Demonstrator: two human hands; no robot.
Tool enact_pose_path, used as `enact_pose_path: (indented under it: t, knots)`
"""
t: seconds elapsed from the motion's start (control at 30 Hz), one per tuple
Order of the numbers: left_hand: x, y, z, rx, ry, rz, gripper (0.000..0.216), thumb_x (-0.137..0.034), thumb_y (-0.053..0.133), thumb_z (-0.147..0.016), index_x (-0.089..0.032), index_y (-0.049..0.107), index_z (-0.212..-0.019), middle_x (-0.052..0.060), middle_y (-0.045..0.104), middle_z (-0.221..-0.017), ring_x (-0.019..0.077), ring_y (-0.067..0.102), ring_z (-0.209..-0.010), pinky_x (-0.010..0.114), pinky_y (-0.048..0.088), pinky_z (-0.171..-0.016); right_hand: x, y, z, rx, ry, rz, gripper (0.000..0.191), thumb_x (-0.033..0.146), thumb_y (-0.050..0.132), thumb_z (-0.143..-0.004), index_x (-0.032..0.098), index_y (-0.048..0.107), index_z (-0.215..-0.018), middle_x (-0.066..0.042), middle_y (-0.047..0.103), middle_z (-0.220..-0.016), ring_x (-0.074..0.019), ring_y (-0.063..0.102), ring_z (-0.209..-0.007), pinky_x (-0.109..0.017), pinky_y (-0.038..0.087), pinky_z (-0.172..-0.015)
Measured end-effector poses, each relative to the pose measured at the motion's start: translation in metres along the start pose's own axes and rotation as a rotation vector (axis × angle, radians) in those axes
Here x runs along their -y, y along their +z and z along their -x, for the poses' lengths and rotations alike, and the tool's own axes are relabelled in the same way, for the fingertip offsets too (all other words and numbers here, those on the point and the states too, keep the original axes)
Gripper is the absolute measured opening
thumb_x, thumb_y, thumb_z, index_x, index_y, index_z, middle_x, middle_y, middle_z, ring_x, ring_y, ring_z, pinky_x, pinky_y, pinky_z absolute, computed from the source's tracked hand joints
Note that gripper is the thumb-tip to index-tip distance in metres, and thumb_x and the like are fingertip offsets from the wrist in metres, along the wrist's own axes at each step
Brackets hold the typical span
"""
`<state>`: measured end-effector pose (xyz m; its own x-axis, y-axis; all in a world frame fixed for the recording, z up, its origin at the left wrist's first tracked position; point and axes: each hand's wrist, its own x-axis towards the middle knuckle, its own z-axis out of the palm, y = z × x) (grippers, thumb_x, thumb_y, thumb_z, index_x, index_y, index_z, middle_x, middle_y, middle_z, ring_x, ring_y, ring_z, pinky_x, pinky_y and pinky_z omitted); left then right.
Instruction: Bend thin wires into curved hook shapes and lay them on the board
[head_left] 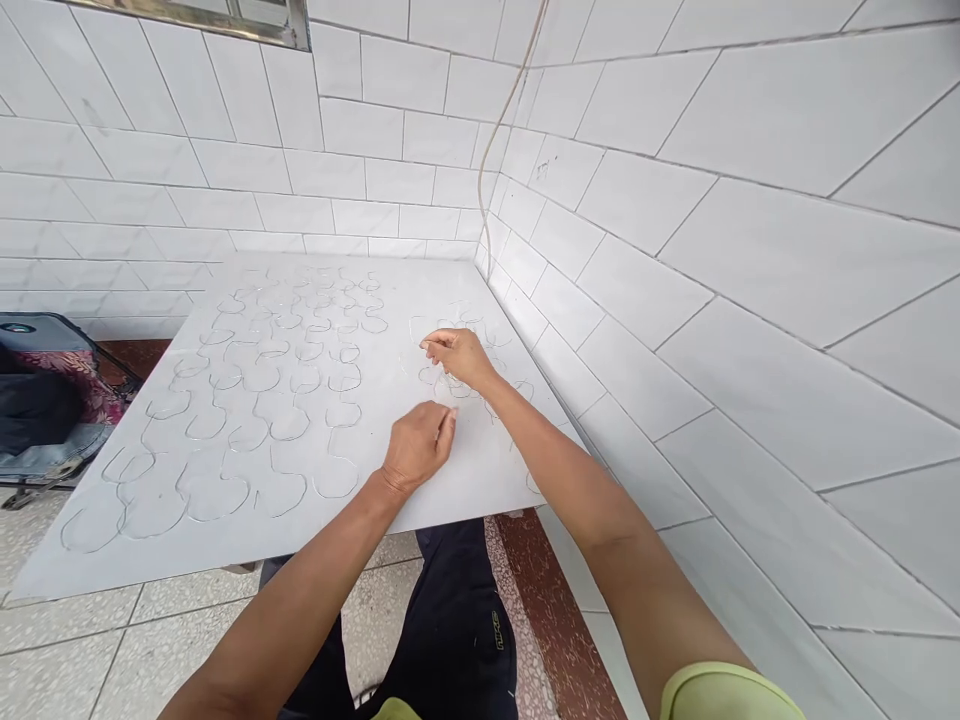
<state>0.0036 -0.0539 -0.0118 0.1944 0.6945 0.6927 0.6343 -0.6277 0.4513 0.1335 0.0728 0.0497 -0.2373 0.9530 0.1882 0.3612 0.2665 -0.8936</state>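
Thin, curved silvery wires (289, 439) are spread across a flat white tabletop (420, 285), centre left.
At centre, the left hand (417, 445) is curled, the right hand (459, 356) pinched; contents cannot be told.

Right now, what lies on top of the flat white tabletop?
The tabletop bears rows of thin grey curved wire-like pieces at left and a looser cluster of them at right. Whatever lies directly beneath the left hand and right hand is covered.

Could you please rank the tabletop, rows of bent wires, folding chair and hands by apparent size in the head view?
1. White tabletop
2. Rows of bent wires
3. Folding chair
4. Left hand, right hand: too alike to rank
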Motion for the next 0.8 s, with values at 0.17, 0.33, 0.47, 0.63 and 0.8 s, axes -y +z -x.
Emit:
enact_pose_path:
  t: [0.17,0.33,0.47,0.63,0.8]
  knots:
    - [0.002,0.013,0.012,0.14,0.089,-0.054,0.034,-0.031,0.045,-0.106,-0.021,0.058,-0.077,0.003,0.063,-0.069,0.0168,0.057,-0.062,0.031,0.036,-0.056,0.002,0.028,-0.045,0.117,0.085,0.057,0.013,0.023,0.068,-0.087,0.017,0.073,-0.076,-0.004,0.067,-0.078,-0.0121,0.061,-0.068,-0.021,0.045,-0.05]
    - [0.004,0.015,0.017,0.213,0.101,-0.092,0.036,-0.031,0.043,-0.106,-0.021,0.059,-0.076,0.004,0.064,-0.067,0.0177,0.057,-0.058,0.032,0.034,-0.053,-0.006,0.055,-0.081,0.136,0.155,0.101,0.015,0.015,0.067,-0.087,0.016,0.07,-0.072,-0.006,0.07,-0.083,-0.0112,0.061,-0.067,-0.021,0.046,-0.052]
    - [0.003,0.017,0.018,0.242,0.1,-0.101,0.034,-0.029,0.043,-0.106,-0.021,0.059,-0.077,0.004,0.065,-0.067,0.0179,0.059,-0.058,0.032,0.033,-0.052,-0.014,0.066,-0.097,0.13,0.21,0.156,0.015,0.011,0.067,-0.087,0.015,0.069,-0.073,-0.008,0.072,-0.09,-0.0108,0.059,-0.066,-0.022,0.046,-0.052]
    - [0.003,0.019,0.018,0.259,0.098,-0.098,0.032,-0.028,0.044,-0.105,-0.021,0.059,-0.077,0.004,0.065,-0.067,0.0182,0.059,-0.058,0.032,0.033,-0.051,-0.021,0.072,-0.106,0.122,0.242,0.239,0.014,0.012,0.065,-0.089,0.016,0.068,-0.076,-0.006,0.065,-0.078,-0.0109,0.053,-0.06,-0.023,0.044,-0.051]
    - [0.004,0.017,0.017,0.274,0.095,-0.106,0.032,-0.028,0.045,-0.104,-0.021,0.059,-0.077,0.004,0.065,-0.068,0.0181,0.059,-0.058,0.032,0.035,-0.052,-0.02,0.071,-0.105,0.096,0.197,0.319,0.016,0.015,0.065,-0.092,0.017,0.063,-0.076,-0.003,0.061,-0.072,-0.0108,0.048,-0.055,-0.025,0.039,-0.051]
